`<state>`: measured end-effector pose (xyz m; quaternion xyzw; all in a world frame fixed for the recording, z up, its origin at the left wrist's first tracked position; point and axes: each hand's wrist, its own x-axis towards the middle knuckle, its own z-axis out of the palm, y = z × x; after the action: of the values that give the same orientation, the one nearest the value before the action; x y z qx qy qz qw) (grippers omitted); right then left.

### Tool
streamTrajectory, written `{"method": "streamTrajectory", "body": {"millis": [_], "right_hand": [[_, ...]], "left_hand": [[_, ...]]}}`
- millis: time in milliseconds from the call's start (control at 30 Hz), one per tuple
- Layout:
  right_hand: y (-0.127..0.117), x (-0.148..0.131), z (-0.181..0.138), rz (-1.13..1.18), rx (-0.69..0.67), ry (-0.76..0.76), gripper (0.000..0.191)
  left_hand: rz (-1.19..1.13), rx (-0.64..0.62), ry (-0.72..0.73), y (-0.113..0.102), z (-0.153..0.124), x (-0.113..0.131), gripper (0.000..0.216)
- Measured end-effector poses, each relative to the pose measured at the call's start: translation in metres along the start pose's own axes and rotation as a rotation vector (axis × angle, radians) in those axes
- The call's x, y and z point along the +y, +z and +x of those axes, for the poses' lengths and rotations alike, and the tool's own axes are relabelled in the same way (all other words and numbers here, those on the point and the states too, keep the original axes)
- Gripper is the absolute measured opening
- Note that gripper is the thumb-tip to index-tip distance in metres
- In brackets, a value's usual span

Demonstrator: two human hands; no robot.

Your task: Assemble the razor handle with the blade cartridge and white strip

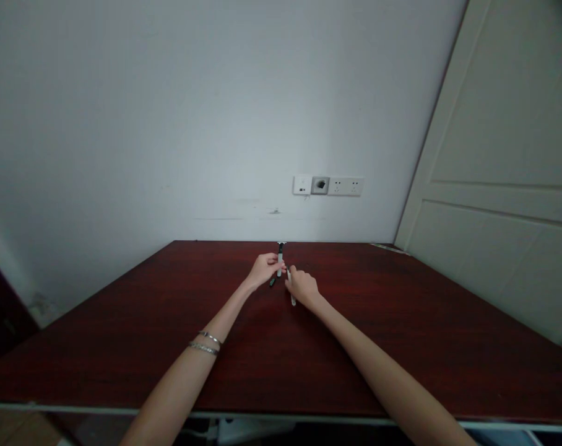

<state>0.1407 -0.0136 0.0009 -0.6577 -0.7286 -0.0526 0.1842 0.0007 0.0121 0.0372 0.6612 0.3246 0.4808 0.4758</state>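
Observation:
My left hand [264, 269] pinches the pale handle of a razor [280, 259], its dark neck and T-shaped head pointing toward the wall. Close by on the right, my right hand [303, 285] is closed around a slim white-handled tool [293, 301]. The tool's dark tip lies close to the left fingers; its kind is too small to make out. Between the hands, a small dark piece with some green on it [272, 282] lies on the table.
The dark red wooden table [169, 310] reaches back to a pale wall [169, 124]. Wall sockets [346, 186] sit above its far edge. A white panelled door [504, 186] stands along the right. Two bracelets [205, 347] circle my left forearm.

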Motion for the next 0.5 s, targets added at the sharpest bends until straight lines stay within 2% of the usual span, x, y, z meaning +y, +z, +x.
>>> {"method": "streamTrajectory", "body": {"millis": [267, 500], "right_hand": [[0.008, -0.008, -0.004, -0.065, -0.066, -0.003, 0.033], [-0.003, -0.001, 0.003, 0.101, -0.097, -0.006, 0.024]], "left_hand": [[0.072, -0.04, 0.014, -0.002, 0.001, -0.001, 0.011], [0.094, -0.107, 0.073, -0.006, 0.0, -0.007, 0.014]]}}
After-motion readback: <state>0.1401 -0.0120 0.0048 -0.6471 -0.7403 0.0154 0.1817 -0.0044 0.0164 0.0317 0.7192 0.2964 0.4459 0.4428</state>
